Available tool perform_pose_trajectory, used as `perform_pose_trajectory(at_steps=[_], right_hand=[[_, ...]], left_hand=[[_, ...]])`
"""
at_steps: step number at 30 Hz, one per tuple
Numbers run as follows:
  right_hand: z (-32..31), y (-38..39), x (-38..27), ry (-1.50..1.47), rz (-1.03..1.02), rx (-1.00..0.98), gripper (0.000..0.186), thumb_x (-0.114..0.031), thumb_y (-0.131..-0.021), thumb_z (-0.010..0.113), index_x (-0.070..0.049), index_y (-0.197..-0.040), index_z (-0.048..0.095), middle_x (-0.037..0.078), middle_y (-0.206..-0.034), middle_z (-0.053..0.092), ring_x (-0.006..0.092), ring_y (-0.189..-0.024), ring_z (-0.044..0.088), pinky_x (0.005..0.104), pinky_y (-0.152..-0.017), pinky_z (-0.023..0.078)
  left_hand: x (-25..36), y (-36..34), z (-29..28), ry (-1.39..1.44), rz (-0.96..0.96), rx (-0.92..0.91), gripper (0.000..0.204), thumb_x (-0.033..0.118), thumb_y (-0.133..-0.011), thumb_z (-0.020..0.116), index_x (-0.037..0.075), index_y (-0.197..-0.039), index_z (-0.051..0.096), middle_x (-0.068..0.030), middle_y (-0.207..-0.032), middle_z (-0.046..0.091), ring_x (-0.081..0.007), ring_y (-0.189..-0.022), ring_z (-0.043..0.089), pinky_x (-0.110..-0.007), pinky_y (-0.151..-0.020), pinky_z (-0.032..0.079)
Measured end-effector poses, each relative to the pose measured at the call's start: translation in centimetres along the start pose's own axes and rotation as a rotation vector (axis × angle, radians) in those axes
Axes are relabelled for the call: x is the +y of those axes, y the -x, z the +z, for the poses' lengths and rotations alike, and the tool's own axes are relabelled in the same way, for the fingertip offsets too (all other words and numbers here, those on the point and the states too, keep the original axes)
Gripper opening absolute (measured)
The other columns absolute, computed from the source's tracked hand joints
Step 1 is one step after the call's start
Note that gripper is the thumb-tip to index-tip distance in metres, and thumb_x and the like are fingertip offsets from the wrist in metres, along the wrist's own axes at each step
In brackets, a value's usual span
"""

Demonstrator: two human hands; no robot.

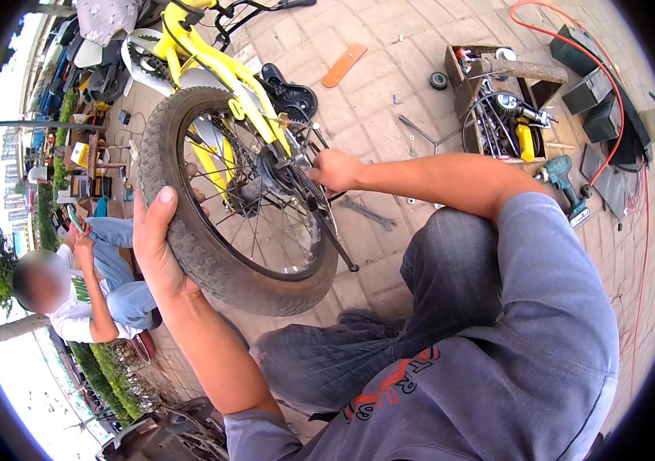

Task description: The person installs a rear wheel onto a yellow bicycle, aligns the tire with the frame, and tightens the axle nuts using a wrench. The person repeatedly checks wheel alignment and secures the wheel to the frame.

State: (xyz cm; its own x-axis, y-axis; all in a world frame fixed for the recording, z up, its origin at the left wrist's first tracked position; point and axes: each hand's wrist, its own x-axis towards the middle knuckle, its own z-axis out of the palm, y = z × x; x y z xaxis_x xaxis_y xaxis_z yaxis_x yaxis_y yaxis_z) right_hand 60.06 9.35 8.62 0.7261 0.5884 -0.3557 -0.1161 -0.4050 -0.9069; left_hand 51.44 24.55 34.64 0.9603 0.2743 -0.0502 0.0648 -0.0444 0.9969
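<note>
A fat, knobbly tyre (220, 265) on a black spoked wheel stands in front of me, mounted in a yellow bicycle frame (224, 65). My left hand (162, 250) grips the tyre at its left side, thumb across the tread and fingertips showing past the rim. Beside the hub (275, 173), my right hand (335, 170) is closed near the axle end, and what its fingers hold is hidden. A coiled spring (308, 184) sits just left of those fingers. Below it a thin black rod (339, 250), like a kickstand, slants toward the ground.
A wrench (370, 213) and a three-armed tool (431, 138) lie on the paving. Right of them stand a wooden toolbox (470, 115) and a teal cordless drill (566, 184). A black saddle (289, 92) and orange strip (344, 64) lie beyond. Another person (101, 284) sits at left.
</note>
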Motion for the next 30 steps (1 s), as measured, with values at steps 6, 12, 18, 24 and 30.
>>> perform_pose_trajectory(at_steps=[6,12,18,24,30], right_hand=[[0.3,-0.2,-1.4,0.309,-0.039,0.118,0.034,-0.022,-0.087,0.052,0.004,-0.069,0.064,0.014,-0.061,0.065,0.0283,-0.066,0.067,0.0383,-0.066,0.053],[0.3,0.9,-1.9,0.358,-0.037,0.142,0.027,-0.019,-0.081,0.052,0.003,-0.073,0.066,0.020,-0.071,0.066,0.0338,-0.074,0.066,0.0407,-0.072,0.053],[0.4,0.9,-0.5,0.389,-0.208,0.127,0.029,-0.020,-0.078,0.050,0.003,-0.077,0.067,0.023,-0.081,0.065,0.0377,-0.081,0.064,0.0432,-0.075,0.051],[0.5,0.4,0.9,0.191,-0.312,0.151,0.027,-0.021,-0.079,0.051,0.004,-0.075,0.062,0.026,-0.074,0.061,0.0425,-0.077,0.060,0.0474,-0.073,0.049],[-0.8,0.5,0.8,-0.092,-0.358,0.112,0.029,-0.022,-0.083,0.054,0.004,-0.077,0.062,0.022,-0.069,0.060,0.0353,-0.067,0.061,0.0431,-0.066,0.049]], left_hand=[[-0.3,0.0,-0.1,0.000,0.058,0.036,0.045,0.021,-0.083,0.060,-0.003,-0.119,0.049,-0.0119,-0.100,0.060,-0.0167,-0.078,0.061,-0.028,-0.064,0.054],[-0.4,0.1,-0.2,-0.026,0.076,0.013,0.046,0.022,-0.082,0.062,-0.004,-0.118,0.050,-0.0125,-0.100,0.062,-0.0173,-0.077,0.062,-0.028,-0.064,0.054],[0.1,0.1,-0.5,-0.096,-0.081,0.058,0.056,0.026,-0.079,0.061,-0.003,-0.125,0.045,-0.0167,-0.107,0.060,-0.0191,-0.082,0.061,-0.029,-0.067,0.052],[-0.9,-0.2,-0.5,-0.142,0.039,0.065,0.058,0.034,-0.084,0.054,-0.004,-0.126,0.044,-0.0211,-0.115,0.056,-0.0219,-0.088,0.058,-0.032,-0.071,0.049],[-0.8,-0.2,-0.5,-0.130,0.029,-0.013,0.070,0.038,-0.080,0.058,-0.005,-0.132,0.038,-0.0208,-0.126,0.048,-0.0209,-0.092,0.052,-0.033,-0.075,0.043]])
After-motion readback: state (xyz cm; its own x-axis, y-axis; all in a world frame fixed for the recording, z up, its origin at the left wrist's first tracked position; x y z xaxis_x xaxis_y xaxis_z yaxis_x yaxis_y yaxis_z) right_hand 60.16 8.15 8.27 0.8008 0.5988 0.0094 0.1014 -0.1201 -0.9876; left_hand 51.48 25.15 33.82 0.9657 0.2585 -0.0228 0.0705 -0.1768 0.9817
